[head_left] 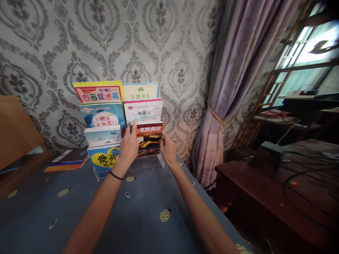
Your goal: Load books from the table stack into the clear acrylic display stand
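Observation:
Both hands grip a dark book with a red title band, which leans in the right column of a clear tiered book stand. My left hand is closed on the book's left edge, with a dark band round the wrist. My right hand pinches its right edge. Behind it stand a white book and a pale yellow book with a blue edge. The left column holds a yellow-and-red book, a teal book, a white-and-pale-blue book and a blue-and-yellow book, partly behind my left hand.
Several books lie stacked on the blue patterned tablecloth, near a wooden cabinet. A patterned wall is behind the stand. To the right are a tied purple curtain and a dark red desk with black cables.

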Available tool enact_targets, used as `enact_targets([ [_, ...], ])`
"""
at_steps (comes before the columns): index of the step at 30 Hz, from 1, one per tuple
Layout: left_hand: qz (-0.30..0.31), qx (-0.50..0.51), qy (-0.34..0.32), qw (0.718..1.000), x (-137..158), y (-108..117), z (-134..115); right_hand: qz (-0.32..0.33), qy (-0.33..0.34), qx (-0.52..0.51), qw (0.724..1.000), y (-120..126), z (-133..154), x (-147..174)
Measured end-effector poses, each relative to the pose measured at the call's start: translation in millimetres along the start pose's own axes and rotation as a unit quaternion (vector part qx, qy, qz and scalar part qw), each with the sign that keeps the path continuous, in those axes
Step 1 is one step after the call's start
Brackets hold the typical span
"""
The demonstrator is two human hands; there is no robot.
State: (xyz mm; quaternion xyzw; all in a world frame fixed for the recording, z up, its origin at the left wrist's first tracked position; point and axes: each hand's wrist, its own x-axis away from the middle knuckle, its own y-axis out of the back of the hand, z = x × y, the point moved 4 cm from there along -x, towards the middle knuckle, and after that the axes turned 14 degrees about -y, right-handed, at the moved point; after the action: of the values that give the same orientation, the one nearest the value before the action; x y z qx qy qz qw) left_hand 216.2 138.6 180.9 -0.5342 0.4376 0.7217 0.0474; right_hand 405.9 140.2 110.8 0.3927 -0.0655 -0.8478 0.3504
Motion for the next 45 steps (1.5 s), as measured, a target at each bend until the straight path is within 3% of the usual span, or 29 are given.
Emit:
enact_targets([
  [10, -0.007, 0.041, 0.014, 0.999, -3, -3, 3, 0.008, -0.021, 0.031, 0.999, 2, 1, -1],
  [14, -0.027, 0.104, 0.047, 0.993, 1, -7, 9, 0.002, 0.0, -0.038, 0.999, 9, 10, -4],
  [19, 0.005, 0.155, 0.121, 0.98, 6, -14, 13, 0.044, 0.004, -0.114, 0.992, 6, 19, -2],
  [25, 0.027, 0.207, 0.147, 0.967, 10, -18, 19, 0.037, -0.039, -0.102, 0.993, -7, 6, -2],
  [32, 0.031, 0.264, 0.167, 0.949, 11, -24, 25, 0.035, -0.041, -0.133, 0.99, -15, -8, -8],
  [39, 0.041, 0.228, 0.165, 0.959, 11, -18, 21, 0.018, -0.072, -0.135, 0.988, -18, -17, -7],
  [45, 0.058, 0.178, 0.155, 0.97, 12, -17, 17, 0.02, -0.058, -0.153, 0.986, -26, -26, -10],
])
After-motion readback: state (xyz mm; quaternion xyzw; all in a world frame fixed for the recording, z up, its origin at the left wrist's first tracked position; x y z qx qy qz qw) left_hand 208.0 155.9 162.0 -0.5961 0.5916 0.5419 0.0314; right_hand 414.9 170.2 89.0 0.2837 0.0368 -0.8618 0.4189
